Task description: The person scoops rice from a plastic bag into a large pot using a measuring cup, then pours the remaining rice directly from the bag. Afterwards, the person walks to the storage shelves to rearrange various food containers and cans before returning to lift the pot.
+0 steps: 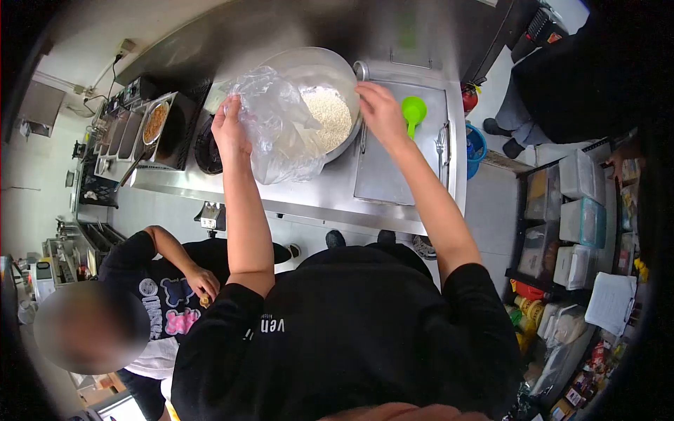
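Observation:
A large bowl [340, 63] stands on the steel counter, with pale grains or flakes [328, 118] inside it. My left hand [232, 130] pinches a crumpled clear plastic bag [277, 133], which drapes over the bowl's left side and hides part of it. At the bowl's right rim is my right hand [381, 109], its fingers closed on the edge. Just right of that hand, a bright green scoop [413, 111] lies on a flat metal tray [386, 172]. Tongs or a similar metal utensil [441, 147] rest along the tray's right side.
At the left, steel food containers [126, 133] hold a tray of brown crumbs [155, 123]. A person in a black shirt [158, 295] stands at my left; another person [576, 88] is at upper right. A blue bin [476, 151] sits beyond the counter, near shelves of plastic boxes [581, 221].

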The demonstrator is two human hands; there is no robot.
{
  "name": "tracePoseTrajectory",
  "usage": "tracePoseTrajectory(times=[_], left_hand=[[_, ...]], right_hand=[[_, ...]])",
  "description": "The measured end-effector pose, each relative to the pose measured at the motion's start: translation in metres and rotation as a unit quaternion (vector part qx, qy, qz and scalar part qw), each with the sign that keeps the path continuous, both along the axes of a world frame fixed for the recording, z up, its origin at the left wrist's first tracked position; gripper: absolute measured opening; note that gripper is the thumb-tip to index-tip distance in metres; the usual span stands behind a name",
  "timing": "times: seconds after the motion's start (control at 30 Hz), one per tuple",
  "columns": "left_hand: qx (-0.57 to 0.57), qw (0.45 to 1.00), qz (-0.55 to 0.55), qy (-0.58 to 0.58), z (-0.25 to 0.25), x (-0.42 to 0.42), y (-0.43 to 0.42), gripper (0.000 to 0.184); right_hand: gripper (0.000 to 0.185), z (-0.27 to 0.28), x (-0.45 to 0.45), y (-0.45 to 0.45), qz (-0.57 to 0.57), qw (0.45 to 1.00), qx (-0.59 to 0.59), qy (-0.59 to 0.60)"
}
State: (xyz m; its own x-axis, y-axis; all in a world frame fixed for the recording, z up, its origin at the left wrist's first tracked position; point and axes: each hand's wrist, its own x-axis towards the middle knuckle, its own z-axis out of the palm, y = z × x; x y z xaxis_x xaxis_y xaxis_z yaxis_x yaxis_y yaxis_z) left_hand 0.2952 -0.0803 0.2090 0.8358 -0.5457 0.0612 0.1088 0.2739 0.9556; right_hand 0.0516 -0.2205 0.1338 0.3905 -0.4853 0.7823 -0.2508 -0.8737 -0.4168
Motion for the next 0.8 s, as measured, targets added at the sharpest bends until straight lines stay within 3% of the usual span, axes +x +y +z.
tracePoseTrajectory(times=[0.07, 0.13, 0.2, 0.43, 0.53, 0.6, 0.8], left_hand=[[-0.005, 1.000, -0.004, -0.002, -0.004, 0.006, 0.005, 0.025], [0.001, 1.000, 0.013, -0.008, -0.005, 0.008, 0.011, 0.025], [-0.004, 1.000, 0.016, 0.004, -0.004, 0.008, 0.014, 0.024], [-0.028, 1.000, -0.001, 0.007, 0.000, 0.016, 0.021, 0.021], [-0.023, 0.999, 0.024, 0.012, 0.004, 0.015, 0.024, 0.019], [-0.023, 0.999, 0.023, 0.002, 0.004, 0.017, 0.026, 0.019], [-0.021, 0.999, 0.024, -0.012, 0.007, 0.025, 0.028, 0.022]], right_hand=[[0.013, -0.006, -0.022, 0.007, -0.025, 0.976, 0.206, -0.058], [0.010, -0.042, -0.038, 0.010, -0.063, 0.959, 0.268, 0.071], [0.011, -0.111, -0.041, 0.009, 0.044, 0.910, 0.344, 0.227], [0.013, -0.189, -0.012, 0.025, -0.010, 0.874, 0.342, 0.346], [0.013, -0.201, -0.003, 0.023, -0.011, 0.891, 0.281, 0.357], [0.015, -0.183, 0.000, 0.030, -0.040, 0.862, 0.303, 0.404], [0.015, -0.198, -0.006, 0.026, -0.013, 0.862, 0.216, 0.459]])
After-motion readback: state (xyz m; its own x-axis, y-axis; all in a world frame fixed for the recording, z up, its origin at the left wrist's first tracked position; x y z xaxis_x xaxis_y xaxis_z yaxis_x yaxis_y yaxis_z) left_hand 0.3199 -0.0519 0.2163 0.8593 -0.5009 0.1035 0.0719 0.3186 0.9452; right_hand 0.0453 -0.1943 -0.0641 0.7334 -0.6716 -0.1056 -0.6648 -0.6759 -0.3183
